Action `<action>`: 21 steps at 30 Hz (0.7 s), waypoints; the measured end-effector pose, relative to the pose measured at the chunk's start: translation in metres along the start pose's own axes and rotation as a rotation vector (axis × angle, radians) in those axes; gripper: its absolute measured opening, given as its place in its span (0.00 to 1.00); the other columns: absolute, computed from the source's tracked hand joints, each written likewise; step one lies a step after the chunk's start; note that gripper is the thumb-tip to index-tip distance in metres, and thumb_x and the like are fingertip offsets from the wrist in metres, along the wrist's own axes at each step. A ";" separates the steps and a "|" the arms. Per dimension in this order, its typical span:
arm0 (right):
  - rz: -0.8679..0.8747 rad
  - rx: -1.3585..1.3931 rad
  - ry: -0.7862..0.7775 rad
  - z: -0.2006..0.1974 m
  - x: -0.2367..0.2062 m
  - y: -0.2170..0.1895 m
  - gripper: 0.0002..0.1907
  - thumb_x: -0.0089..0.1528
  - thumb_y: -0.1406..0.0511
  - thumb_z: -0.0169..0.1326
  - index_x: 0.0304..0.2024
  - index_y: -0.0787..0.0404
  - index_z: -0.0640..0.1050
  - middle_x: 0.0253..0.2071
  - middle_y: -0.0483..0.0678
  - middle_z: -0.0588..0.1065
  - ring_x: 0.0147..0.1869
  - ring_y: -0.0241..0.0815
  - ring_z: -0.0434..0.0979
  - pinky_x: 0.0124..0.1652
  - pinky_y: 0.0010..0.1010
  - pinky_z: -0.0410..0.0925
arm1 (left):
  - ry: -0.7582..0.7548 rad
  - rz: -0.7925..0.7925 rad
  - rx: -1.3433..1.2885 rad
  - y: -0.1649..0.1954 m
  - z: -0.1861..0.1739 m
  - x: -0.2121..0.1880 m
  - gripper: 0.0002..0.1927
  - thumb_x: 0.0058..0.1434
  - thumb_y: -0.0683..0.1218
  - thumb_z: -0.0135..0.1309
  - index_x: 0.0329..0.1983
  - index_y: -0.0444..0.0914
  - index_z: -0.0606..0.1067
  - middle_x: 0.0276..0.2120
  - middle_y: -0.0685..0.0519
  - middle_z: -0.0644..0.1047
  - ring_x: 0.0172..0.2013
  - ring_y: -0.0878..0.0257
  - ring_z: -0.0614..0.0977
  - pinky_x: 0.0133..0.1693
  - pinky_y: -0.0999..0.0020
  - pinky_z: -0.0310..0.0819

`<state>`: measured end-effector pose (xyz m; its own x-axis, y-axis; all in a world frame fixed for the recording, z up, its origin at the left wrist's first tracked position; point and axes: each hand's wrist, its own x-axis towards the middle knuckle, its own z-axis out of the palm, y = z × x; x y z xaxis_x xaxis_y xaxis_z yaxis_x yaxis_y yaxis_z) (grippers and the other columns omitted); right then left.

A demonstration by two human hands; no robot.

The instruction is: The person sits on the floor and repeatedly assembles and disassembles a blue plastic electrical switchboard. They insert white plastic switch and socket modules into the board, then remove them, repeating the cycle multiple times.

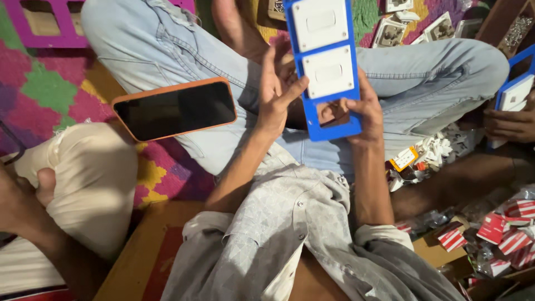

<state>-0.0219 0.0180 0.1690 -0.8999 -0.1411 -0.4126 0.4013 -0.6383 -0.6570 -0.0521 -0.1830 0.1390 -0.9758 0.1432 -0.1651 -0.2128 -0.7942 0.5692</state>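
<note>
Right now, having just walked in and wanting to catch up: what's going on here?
A person sits cross-legged, holding a blue frame up over their lap with both hands: the left hand on its left edge, the right hand at its lower right. Two white switch modules sit in the frame; its bottom opening is empty. A phone in an orange case rests on the left knee. Another person's hand holds a similar frame at the right.

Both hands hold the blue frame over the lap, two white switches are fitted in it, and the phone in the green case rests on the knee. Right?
Not quite: in the head view the phone has an orange case, not green. The rest holds: left hand and right hand hold the blue frame with two white switches fitted.
</note>
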 end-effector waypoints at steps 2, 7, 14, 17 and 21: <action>0.038 0.099 -0.112 -0.011 -0.010 -0.001 0.38 0.63 0.67 0.57 0.74 0.69 0.60 0.44 0.52 0.73 0.45 0.44 0.77 0.43 0.49 0.76 | -0.077 -0.102 0.010 0.001 -0.004 -0.002 0.32 0.63 0.40 0.64 0.68 0.33 0.64 0.56 0.45 0.76 0.58 0.59 0.77 0.63 0.62 0.71; 0.081 -0.019 -0.116 -0.034 -0.024 -0.015 0.42 0.61 0.52 0.51 0.68 0.75 0.65 0.52 0.64 0.75 0.41 0.56 0.77 0.41 0.43 0.71 | -0.210 -0.153 0.346 0.003 -0.004 -0.012 0.18 0.60 0.44 0.66 0.50 0.30 0.78 0.43 0.47 0.83 0.45 0.61 0.84 0.52 0.65 0.78; 0.016 0.169 0.119 -0.045 -0.016 -0.013 0.50 0.63 0.38 0.45 0.69 0.73 0.68 0.53 0.62 0.77 0.36 0.53 0.77 0.34 0.36 0.70 | -0.192 -0.031 0.544 -0.003 0.005 -0.013 0.20 0.61 0.46 0.68 0.51 0.31 0.78 0.45 0.47 0.83 0.47 0.61 0.85 0.53 0.67 0.78; -0.068 0.164 0.179 -0.047 -0.021 -0.008 0.42 0.68 0.36 0.43 0.57 0.69 0.70 0.41 0.54 0.74 0.37 0.47 0.77 0.35 0.34 0.69 | -0.171 -0.001 0.632 -0.007 0.004 -0.012 0.20 0.60 0.46 0.69 0.51 0.31 0.79 0.45 0.48 0.84 0.47 0.60 0.85 0.53 0.67 0.79; -0.171 0.038 0.296 -0.053 -0.017 0.002 0.25 0.77 0.47 0.45 0.51 0.63 0.72 0.38 0.51 0.75 0.31 0.39 0.74 0.27 0.25 0.64 | -0.158 0.045 0.690 -0.004 0.009 -0.018 0.23 0.58 0.46 0.70 0.52 0.31 0.77 0.47 0.46 0.83 0.48 0.59 0.85 0.54 0.64 0.79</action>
<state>0.0034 0.0592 0.1413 -0.8628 0.1932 -0.4673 0.2370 -0.6618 -0.7112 -0.0338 -0.1768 0.1468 -0.9689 0.2444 -0.0401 -0.1038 -0.2536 0.9617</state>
